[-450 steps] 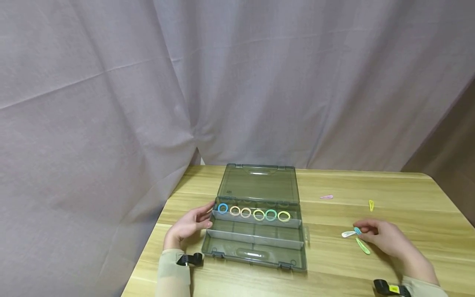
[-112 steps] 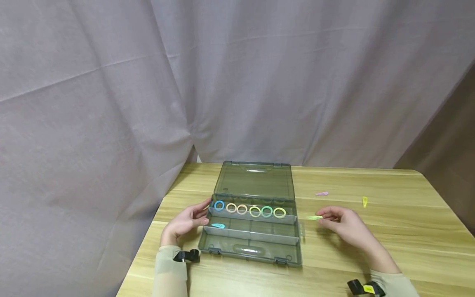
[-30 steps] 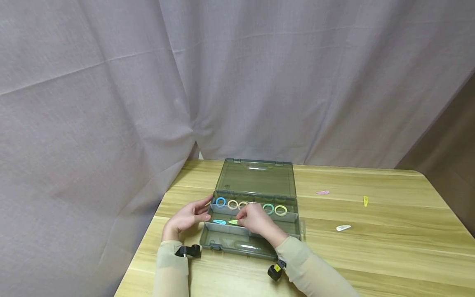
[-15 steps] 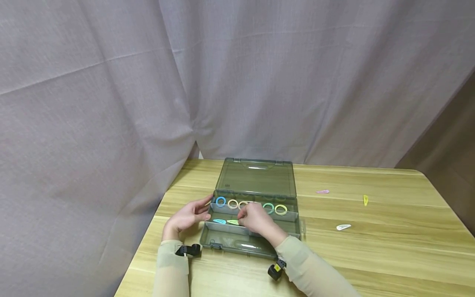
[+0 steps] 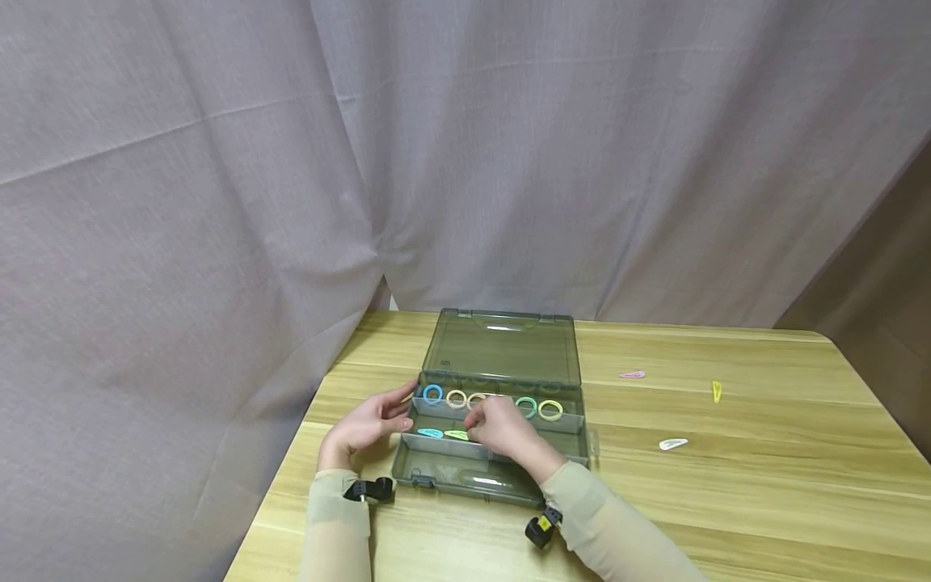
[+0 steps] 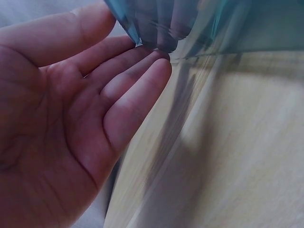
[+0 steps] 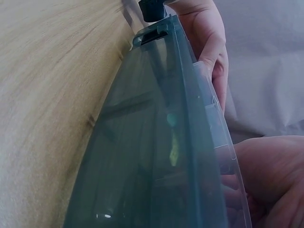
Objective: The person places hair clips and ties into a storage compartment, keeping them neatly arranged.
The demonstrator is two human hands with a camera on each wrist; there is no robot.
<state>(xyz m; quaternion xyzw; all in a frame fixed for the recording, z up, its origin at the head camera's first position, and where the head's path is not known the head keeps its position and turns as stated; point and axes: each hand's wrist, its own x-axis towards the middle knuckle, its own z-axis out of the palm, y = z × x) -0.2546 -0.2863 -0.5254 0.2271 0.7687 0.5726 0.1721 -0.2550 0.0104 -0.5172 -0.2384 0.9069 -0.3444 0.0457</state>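
My left hand (image 5: 361, 432) rests at the left end of the open, smoky see-through compartment box (image 5: 465, 481). In the left wrist view its fingers (image 6: 137, 104) reach the outer wall, thumb near the rim. My right hand (image 5: 502, 427) is over the middle row, pinching the right end of a lime-green snap hair clip (image 5: 456, 435). A light-blue hair clip (image 5: 430, 433) lies left of it in that row. In the right wrist view the lime clip (image 7: 174, 149) shows blurred through the wall. My right fingertips are partly hidden there.
Hair ties stand along the back row, among them a blue hair tie (image 5: 432, 394) and a yellow hair tie (image 5: 550, 411). A pink clip (image 5: 632, 374), a yellow clip (image 5: 716, 391) and a white clip (image 5: 672, 444) lie on the wooden table (image 5: 764, 501). A grey curtain (image 5: 494, 162) hangs behind.
The blue clip, in my right hand 15 seconds ago, lies in the middle row. The lime clip has travelled from the table to beside it. Over the last second both hands barely move.
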